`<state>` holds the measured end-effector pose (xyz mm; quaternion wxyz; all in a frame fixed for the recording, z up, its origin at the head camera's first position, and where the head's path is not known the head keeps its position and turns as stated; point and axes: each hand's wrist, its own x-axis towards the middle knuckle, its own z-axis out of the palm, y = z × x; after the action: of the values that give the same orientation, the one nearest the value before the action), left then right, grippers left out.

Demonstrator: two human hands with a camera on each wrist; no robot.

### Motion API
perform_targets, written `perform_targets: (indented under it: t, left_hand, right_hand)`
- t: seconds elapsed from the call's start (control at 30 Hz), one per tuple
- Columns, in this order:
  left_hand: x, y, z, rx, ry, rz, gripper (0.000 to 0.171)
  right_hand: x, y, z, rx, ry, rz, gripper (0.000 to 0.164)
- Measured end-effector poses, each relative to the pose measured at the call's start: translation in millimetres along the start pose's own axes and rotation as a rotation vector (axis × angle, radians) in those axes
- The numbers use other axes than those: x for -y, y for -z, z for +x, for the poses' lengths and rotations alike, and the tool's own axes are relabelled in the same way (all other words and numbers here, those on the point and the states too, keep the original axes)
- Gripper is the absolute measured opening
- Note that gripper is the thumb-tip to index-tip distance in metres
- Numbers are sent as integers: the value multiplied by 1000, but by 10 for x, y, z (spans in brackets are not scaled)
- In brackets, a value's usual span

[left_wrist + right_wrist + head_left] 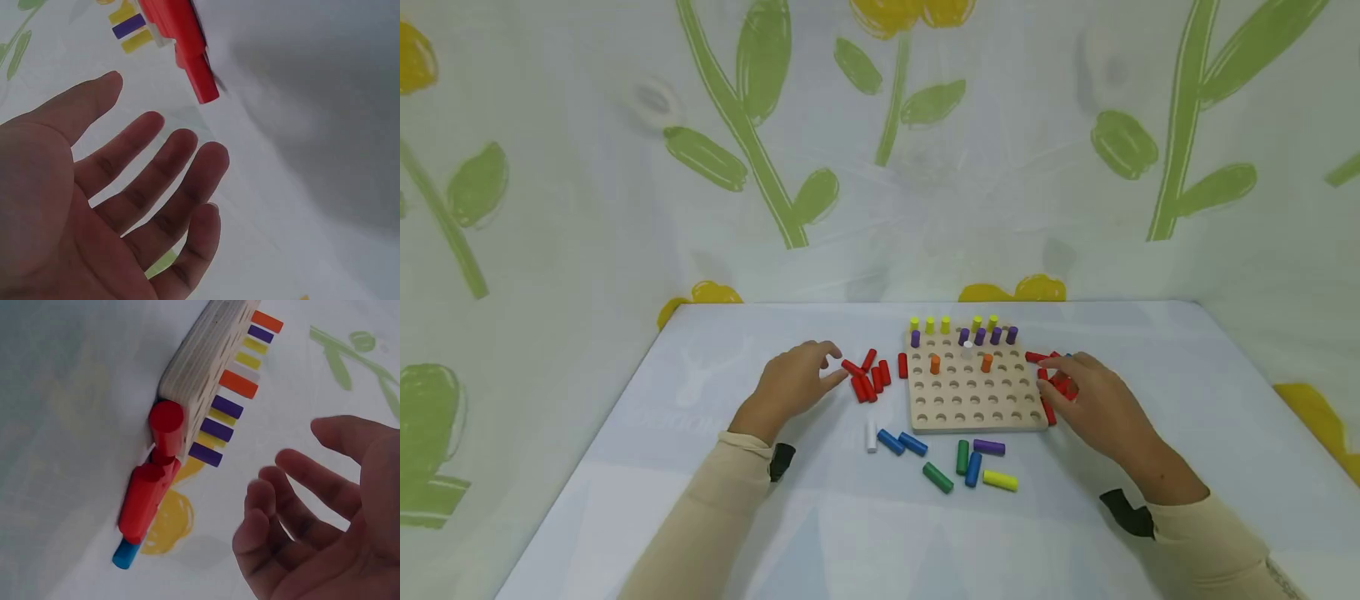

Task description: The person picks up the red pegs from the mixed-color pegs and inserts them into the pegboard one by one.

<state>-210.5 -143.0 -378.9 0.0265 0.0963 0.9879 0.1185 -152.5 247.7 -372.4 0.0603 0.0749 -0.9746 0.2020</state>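
My left hand (793,379) hovers at the left of a pile of red pegs (865,387), its fingers spread and nothing held. In the left wrist view the palm and loosely bent fingers (206,162) show beside the red pegs (200,81). On the other side of the wooden pegboard (977,423), my right hand (1093,404) is over a second group of red pegs (1048,408), partly hiding them. The right wrist view shows that hand's relaxed fingers apart from the red pegs (140,500) and a blue peg (126,555). Yellow, purple, orange and white pegs stand in the board's upper rows.
In front of the board lie loose pegs: a white peg (871,437), several blue pegs (913,443), green pegs (937,477), a purple peg (988,447) and a yellow peg (1000,480). A flower-printed cloth (925,233) hangs behind the white table (850,533).
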Motion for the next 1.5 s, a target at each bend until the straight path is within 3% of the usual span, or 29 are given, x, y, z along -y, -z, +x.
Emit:
perform_targets:
  t: [0.23,0.37,0.7,0.87,1.23,1.5]
  left_hand:
    - [-72,-98,47,114,51,-49,39]
    - [-78,-171,38,136,64,-52,41]
    - [-124,-235,46,102,72,-44,38]
    - [-131,-282,51,96,73,-46,39]
    - [-181,-268,21,65,39,-5,40]
    - [-192,-281,46,72,17,4,41]
  right_hand:
    - [-68,-135,12,156,37,60,41]
    - [-102,-214,14,224,59,55,47]
    - [-129,-254,46,260,33,-15,63]
    - [-131,-283,39,285,22,-11,63]
    - [-134,-308,5,254,25,-41,62]
    - [-154,-320,2,246,78,-104,60]
